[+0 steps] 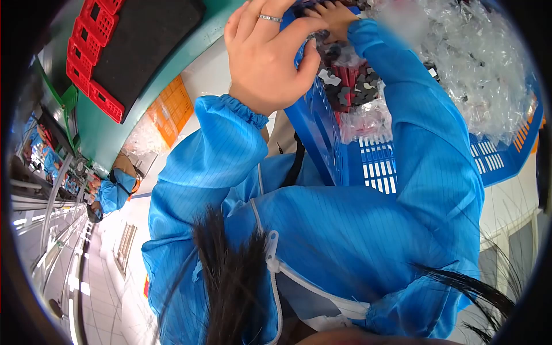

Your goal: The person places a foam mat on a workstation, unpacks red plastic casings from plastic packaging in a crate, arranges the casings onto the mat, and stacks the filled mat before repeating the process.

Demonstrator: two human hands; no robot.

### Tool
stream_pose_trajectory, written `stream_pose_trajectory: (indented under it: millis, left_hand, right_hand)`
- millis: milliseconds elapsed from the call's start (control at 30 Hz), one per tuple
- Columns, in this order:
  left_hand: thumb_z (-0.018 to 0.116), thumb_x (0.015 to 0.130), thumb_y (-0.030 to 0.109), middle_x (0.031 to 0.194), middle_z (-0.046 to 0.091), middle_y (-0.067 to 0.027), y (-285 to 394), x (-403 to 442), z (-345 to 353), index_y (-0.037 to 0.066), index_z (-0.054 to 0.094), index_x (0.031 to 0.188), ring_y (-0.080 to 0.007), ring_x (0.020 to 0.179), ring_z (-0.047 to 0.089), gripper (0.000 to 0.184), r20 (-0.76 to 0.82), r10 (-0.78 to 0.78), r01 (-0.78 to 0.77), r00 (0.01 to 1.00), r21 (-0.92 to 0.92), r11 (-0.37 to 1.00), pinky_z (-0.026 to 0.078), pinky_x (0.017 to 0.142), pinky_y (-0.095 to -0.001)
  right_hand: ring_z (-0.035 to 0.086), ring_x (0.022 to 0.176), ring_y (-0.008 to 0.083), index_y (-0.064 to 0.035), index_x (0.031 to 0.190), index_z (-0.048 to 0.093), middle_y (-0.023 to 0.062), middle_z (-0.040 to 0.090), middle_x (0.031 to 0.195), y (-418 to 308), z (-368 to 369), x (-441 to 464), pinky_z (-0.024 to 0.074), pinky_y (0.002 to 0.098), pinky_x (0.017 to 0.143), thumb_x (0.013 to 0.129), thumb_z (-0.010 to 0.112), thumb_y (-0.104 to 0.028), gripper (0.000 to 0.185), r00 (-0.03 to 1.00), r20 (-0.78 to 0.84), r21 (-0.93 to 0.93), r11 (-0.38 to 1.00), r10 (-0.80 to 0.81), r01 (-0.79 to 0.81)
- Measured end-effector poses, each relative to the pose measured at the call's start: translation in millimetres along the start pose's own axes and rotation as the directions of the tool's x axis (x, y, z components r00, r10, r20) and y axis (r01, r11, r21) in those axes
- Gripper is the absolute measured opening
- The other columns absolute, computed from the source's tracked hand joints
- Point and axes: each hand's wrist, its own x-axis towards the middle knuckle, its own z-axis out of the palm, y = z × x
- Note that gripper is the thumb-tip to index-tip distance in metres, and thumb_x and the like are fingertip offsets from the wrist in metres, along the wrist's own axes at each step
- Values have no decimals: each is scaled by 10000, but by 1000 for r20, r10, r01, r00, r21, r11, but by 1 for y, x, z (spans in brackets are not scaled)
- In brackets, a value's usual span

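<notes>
My left hand (273,57), with a ring on one finger, is raised beside the blue basket (319,135). Its thumb and forefinger curve toward each other near a small dark glimpse; whatever they may grip is not clear. Farther up, my right hand (335,22) reaches over the basket with its fingers apart, partly cut off by the frame's top. Below it, dark and red small parts (348,86) lie inside the basket among clear plastic bags. My right sleeve (425,121) crosses over the basket and hides some of its contents.
Crumpled clear plastic bags (466,63) heap up at the right. Red perforated trays (86,49) line a black mat (146,49) on the green table (123,135). An orange crate (172,112) stands beyond the table edge. A person in blue (115,192) is farther off at left.
</notes>
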Motion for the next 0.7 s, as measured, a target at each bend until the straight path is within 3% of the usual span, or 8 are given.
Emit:
stream_pose_trajectory:
  millis: [100, 233, 367, 433, 533, 567, 633, 700]
  left_hand:
    - [604, 619, 73, 1245, 537, -103, 0, -5, 3, 123, 673, 888, -324, 1165, 478, 282, -33, 1, -2, 999, -36, 999, 340, 928, -427]
    - [605, 616, 76, 1248, 535, -105, 2, -4, 2, 125, 672, 890, -324, 1165, 478, 286, -23, -20, 19, 1000, -50, 999, 340, 931, -428]
    - [605, 613, 78, 1248, 535, -106, 6, -1, 2, 125, 671, 884, -323, 1161, 481, 283, 3, -68, 68, 998, -44, 997, 339, 931, -426]
    - [605, 614, 77, 1247, 536, -106, 5, -1, 0, 125, 671, 881, -324, 1160, 482, 280, 10, -76, 76, 997, -47, 996, 339, 932, -426]
    - [597, 629, 73, 1250, 533, -109, -2, -3, -4, 130, 668, 880, -330, 1159, 482, 266, 22, -20, 20, 1000, -14, 1000, 339, 937, -435]
    - [595, 634, 73, 1250, 533, -110, 0, -4, -6, 131, 667, 881, -333, 1158, 482, 263, 53, 3, -5, 999, 40, 999, 339, 939, -440]
    - [597, 639, 75, 1250, 533, -110, 13, 11, -13, 131, 666, 886, -332, 1161, 482, 263, 37, 44, -46, 998, 38, 998, 339, 943, -449]
    - [591, 627, 68, 1250, 527, -117, 57, 53, -35, 131, 663, 884, -334, 1171, 473, 274, 495, -474, 279, 728, 418, 865, 331, 948, -460]
  right_hand:
    - [459, 1122, 358, -50, 1358, 339, 171, 469, 1242, -5, 29, -18, 352, 513, 952, 795, 591, -396, 708, 783, -614, -60, 995, -95, 74]
    - [444, 1160, 341, -21, 1311, 399, 178, 482, 1249, 12, 6, -10, 348, 465, 981, 821, 562, -350, 613, 979, -82, 189, 967, 189, -171]
    - [522, 1086, 326, -2, 1271, 431, 189, 547, 1171, 18, 44, 3, 412, 456, 912, 803, 554, -286, 561, 828, -556, 194, 980, 73, 44]
    - [611, 930, 318, 2, 1199, 491, 183, 619, 1034, 8, 36, 25, 471, 460, 796, 787, 533, -232, 476, 952, -63, 174, 943, 298, -284]
    - [645, 777, 296, -12, 1025, 581, 152, 655, 856, 16, 52, 38, 500, 412, 650, 785, 509, -226, 329, 956, -140, 128, 962, 257, -240]
    - [640, 736, 268, -19, 964, 584, 143, 645, 811, 15, 54, 15, 501, 377, 628, 807, 543, -243, 277, 670, -737, 116, 993, 87, -1]
    - [600, 934, 328, -70, 1187, 487, 153, 613, 999, 14, 43, 4, 490, 433, 755, 694, 691, -331, 594, 922, -300, 194, 962, 243, -191]
    - [618, 816, 337, -92, 1029, 535, 144, 631, 884, 4, 9, -46, 499, 427, 685, 717, 671, -266, 382, 760, -583, 330, 938, 287, -102]
